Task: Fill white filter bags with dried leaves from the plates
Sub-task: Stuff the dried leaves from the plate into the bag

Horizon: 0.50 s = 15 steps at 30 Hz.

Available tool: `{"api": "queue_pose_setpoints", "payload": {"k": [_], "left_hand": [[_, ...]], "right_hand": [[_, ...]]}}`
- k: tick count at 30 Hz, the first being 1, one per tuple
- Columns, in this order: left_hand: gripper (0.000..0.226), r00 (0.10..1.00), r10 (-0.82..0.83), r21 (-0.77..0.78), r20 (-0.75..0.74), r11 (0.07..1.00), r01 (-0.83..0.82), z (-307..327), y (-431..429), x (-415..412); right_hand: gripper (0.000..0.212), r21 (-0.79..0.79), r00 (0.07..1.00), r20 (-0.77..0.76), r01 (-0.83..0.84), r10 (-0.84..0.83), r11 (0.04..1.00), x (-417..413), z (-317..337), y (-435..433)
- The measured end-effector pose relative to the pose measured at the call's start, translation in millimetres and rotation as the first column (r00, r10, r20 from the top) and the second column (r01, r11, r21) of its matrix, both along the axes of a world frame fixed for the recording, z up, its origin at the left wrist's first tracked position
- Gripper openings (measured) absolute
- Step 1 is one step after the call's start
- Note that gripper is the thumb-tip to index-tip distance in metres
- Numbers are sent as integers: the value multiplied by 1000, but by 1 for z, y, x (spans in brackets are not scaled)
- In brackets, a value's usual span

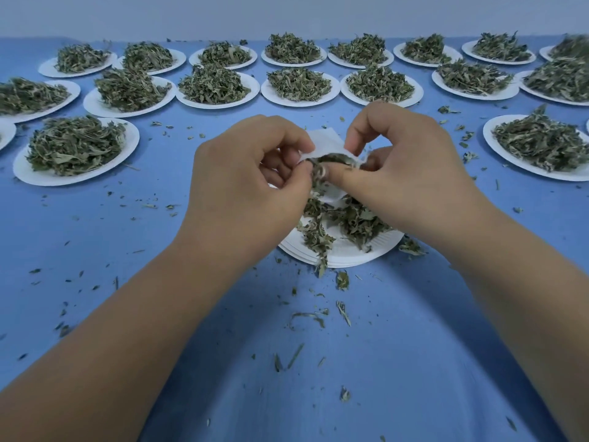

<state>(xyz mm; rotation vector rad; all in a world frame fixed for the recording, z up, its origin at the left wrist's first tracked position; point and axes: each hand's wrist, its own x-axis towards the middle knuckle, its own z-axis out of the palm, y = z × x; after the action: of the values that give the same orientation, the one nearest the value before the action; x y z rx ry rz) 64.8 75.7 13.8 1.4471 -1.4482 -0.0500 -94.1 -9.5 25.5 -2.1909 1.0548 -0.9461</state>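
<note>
Head: blue table (414,346), plates (132,142), pale wall (287,14)

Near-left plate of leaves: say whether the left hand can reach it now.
Probably yes: only cloth separates the plate from the left hand, but its fingers pinch the filter bag and must release first.

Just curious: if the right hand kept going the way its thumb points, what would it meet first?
Probably the dried leaves in the mouth of the white filter bag, which the thumb of the right hand seems to touch; next, the left hand. Depth is unclear.
</note>
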Motion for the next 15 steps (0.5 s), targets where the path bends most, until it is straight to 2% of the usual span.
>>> {"api": "queue_pose_setpoints", "payload": {"k": [2, 6, 10, 15], "left_hand": [[17, 999, 34, 21, -1, 999, -34, -1, 0, 4], [17, 998, 60, 25, 3, 998, -60, -1, -1, 5], [15, 1000, -3, 10, 19, 1000, 3, -1, 0, 0], [16, 990, -131, 1, 51, 991, 131, 0, 2, -3]], "right_hand": [[23, 25, 998, -13, -59, 59, 998, 0, 1, 1], [17, -60, 995, -60, -79, 76, 995, 2, -1, 1], [10, -150, 998, -66, -24, 14, 988, 7, -6, 1], [19, -188, 999, -47, 16, -25, 982, 9, -8, 0]]}}
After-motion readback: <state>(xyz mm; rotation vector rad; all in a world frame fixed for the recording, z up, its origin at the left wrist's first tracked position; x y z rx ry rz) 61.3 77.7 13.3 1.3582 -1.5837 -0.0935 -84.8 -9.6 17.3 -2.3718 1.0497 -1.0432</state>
